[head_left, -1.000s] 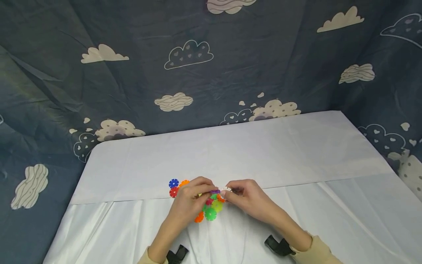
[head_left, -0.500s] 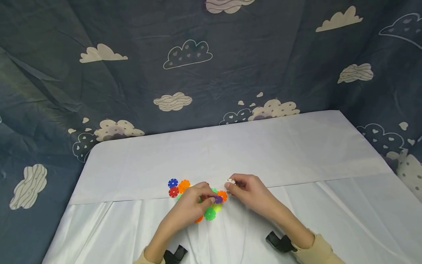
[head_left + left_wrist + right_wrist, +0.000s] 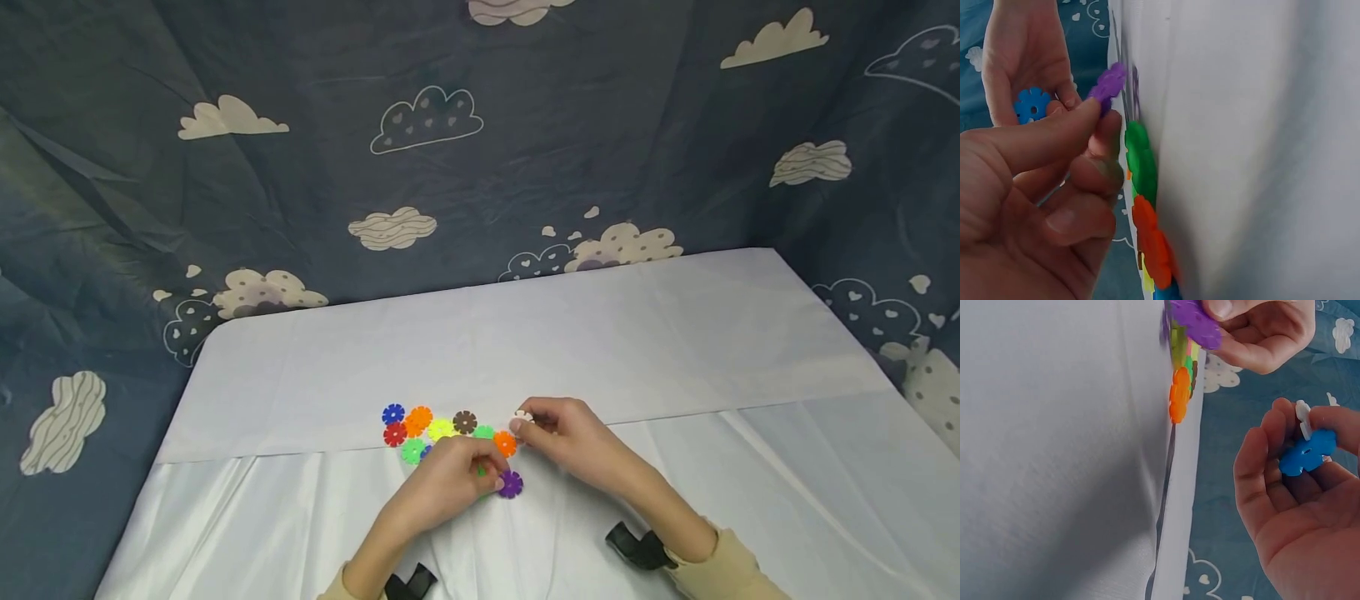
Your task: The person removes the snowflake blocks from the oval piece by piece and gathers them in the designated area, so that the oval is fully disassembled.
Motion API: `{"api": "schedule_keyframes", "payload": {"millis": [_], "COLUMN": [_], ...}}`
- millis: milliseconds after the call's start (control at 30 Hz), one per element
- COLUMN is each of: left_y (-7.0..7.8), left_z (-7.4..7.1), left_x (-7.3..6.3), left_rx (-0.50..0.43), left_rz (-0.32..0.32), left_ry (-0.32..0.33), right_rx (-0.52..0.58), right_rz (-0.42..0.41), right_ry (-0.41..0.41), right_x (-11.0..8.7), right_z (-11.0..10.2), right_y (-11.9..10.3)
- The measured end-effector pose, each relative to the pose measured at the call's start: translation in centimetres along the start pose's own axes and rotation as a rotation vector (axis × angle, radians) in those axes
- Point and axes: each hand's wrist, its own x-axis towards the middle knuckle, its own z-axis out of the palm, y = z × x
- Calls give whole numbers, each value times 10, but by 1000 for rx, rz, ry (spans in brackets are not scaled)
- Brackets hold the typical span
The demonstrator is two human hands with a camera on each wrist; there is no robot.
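My left hand (image 3: 450, 479) pinches a purple snowflake disc (image 3: 512, 484) by its edge, in front of the disc cluster. In the left wrist view, thumb and finger hold that purple disc (image 3: 1109, 86) tilted. My right hand (image 3: 576, 437), at the cluster's right, pinches a white snowflake disc (image 3: 522, 416). In the right wrist view, the white disc (image 3: 1303, 419) stands on edge against a blue snowflake disc (image 3: 1308, 452) at the same fingers; whether they are slotted together I cannot tell. An orange disc (image 3: 505, 444) lies between the hands.
Several coloured discs lie close together on the white cloth (image 3: 675, 350), including a dark blue one (image 3: 393, 414), a red one (image 3: 395, 434), a yellow one (image 3: 441, 430) and a brown one (image 3: 465, 422). The left hand covers part of them. A dark cloud-patterned curtain (image 3: 315, 192) hangs behind.
The hands were close together with the purple and white discs near each other. My left hand has moved toward me with the purple disc, uncovering the brown and yellow discs. The right hand barely moved.
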Motion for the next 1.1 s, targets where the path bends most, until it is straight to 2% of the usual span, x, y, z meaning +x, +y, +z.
{"api": "schedule_keyframes", "payload": {"millis": [100, 200, 333, 467, 700, 933, 1100], "left_y": [-1, -2, -1, 1, 6, 7, 8], "left_z": [-1, -3, -9, -12, -10, -6, -5], "left_x": [0, 0, -1, -1, -1, -2, -3], "left_rx": [25, 30, -25, -86, -77, -7, 47], "left_rz": [15, 16, -15, -35, -3, 45, 74], "left_ry": [9, 49, 127, 167, 229, 223, 207], "right_rx": [2, 11, 18, 24, 16, -1, -27], "right_rz": [-6, -6, -13, -17, -16, -40, -83], "right_ry": [-11, -20, -37, -57, -109, -157, -135], "right_x": [0, 0, -1, -1, -2, -4, -4], "right_z": [0, 0, 0, 1, 2, 4, 6], "right_y": [0, 0, -1, -1, -2, -8, -7]}}
